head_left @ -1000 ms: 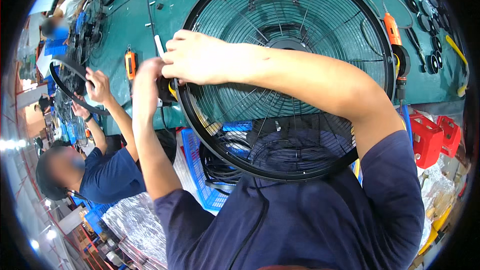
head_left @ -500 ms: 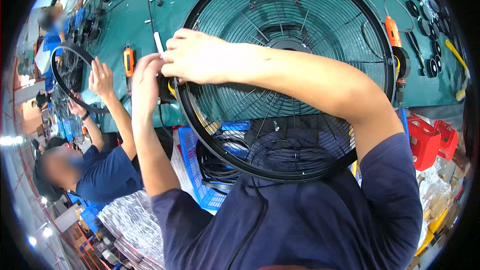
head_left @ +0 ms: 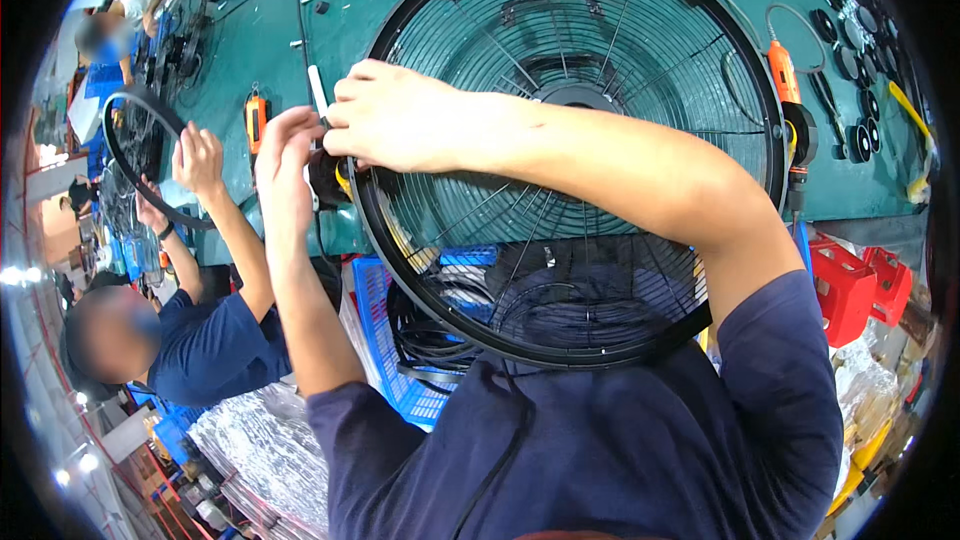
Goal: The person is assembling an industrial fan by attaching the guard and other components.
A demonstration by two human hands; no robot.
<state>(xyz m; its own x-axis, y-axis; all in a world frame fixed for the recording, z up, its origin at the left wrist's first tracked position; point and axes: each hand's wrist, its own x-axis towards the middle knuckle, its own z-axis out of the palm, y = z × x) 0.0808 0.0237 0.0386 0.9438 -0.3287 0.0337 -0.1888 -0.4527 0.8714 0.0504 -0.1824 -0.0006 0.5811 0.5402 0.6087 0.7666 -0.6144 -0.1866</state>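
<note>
Hands meet at the rim of the large round black wire fan guard (head_left: 600, 90): right hand (head_left: 400, 120) clamps it steady while left hand (head_left: 285, 165) pinches a small black-and-yellow fitting (head_left: 330, 178) there.

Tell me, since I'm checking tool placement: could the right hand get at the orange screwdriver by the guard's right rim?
Probably yes. The right hand rests on the fan guard at its left rim, and the orange screwdriver lies uncovered on the green table; only the guard's width lies between.

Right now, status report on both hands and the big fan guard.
Both hands, left hand and right hand, pinching the round black wire fan guard at its left rim. Co-worker's black ring alongside, apart.
</note>
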